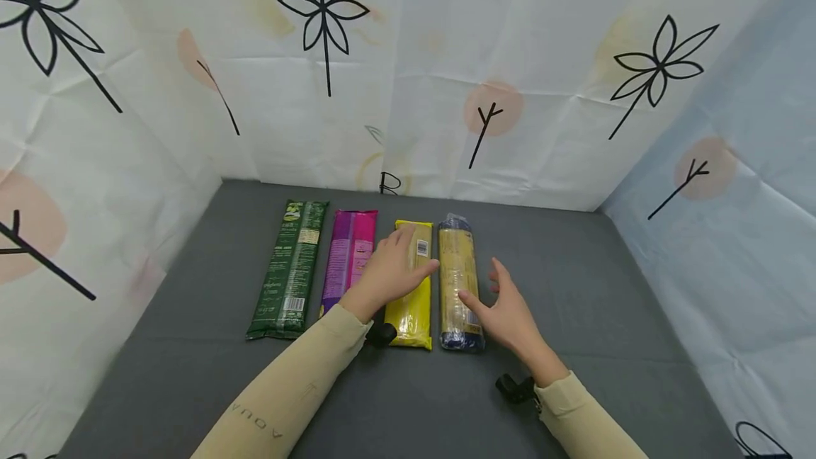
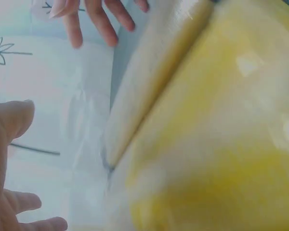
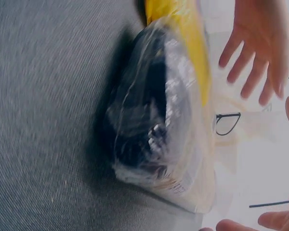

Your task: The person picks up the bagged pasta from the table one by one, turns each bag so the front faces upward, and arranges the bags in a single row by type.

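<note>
Four-sided long packets lie side by side on the grey surface. My left hand (image 1: 392,264) hovers over the yellow packet (image 1: 411,314), fingers loosely extended and thumb out to the right; it covers part of that packet. To its right lies a see-through packet (image 1: 457,268) with yellow contents and dark blue ends. Beside this packet's right side is my right hand (image 1: 506,314), its thumb and fingers spread apart and overlapping the lower right edge. In the right wrist view the dark blue end (image 3: 149,110) appears close up, with nothing gripped by either hand.
Left of the yellow packet lie a purple and pink packet (image 1: 344,253), partly behind my left arm, and a dark green packet (image 1: 287,275). White patterned cloth (image 1: 414,69) stands around the back and sides of the grey surface (image 1: 612,317).
</note>
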### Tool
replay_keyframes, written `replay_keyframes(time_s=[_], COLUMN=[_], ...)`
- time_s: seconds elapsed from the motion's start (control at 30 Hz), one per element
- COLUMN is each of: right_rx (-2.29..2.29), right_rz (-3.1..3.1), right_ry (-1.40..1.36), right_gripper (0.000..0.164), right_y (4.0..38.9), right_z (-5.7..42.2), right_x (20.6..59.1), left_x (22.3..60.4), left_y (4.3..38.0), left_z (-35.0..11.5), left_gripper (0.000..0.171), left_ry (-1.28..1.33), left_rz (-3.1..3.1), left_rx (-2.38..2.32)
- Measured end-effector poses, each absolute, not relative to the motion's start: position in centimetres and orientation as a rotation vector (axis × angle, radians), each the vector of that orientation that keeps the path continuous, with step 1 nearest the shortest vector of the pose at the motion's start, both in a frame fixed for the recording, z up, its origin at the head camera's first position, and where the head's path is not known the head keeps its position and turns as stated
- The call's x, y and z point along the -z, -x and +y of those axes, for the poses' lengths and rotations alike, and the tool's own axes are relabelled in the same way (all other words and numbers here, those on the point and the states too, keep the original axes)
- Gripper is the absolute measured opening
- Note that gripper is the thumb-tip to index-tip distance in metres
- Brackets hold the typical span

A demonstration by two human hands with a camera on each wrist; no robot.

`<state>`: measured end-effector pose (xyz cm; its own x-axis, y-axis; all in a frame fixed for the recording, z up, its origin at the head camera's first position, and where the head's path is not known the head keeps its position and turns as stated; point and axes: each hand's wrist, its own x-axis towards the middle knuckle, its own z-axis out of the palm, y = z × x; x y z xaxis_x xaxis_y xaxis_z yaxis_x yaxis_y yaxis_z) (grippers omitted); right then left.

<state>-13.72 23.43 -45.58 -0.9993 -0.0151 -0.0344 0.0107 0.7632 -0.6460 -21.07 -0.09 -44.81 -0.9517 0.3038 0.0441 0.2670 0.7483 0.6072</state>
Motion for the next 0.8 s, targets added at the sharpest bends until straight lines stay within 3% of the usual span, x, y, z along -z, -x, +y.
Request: replay_keyframes(time_s=[0.47, 0.8], right_rx=[1.283, 1.3], right_rz=[2.715, 2.645], right_ry=[-0.116, -0.177], right_gripper=[0.097, 0.099], right_y=[13.4, 13.2], right_z=[23.3, 23.4], right_x=[45.5, 46.1], left_x=[44.3, 45.3], left_y=[23.0, 22.6], left_z=[5.2, 6.8], left_gripper=[0.085, 0.09], left_ry=[-0.387, -0.293], left_rz=[2.656, 2.579], left_rx=[-1.305, -1.188])
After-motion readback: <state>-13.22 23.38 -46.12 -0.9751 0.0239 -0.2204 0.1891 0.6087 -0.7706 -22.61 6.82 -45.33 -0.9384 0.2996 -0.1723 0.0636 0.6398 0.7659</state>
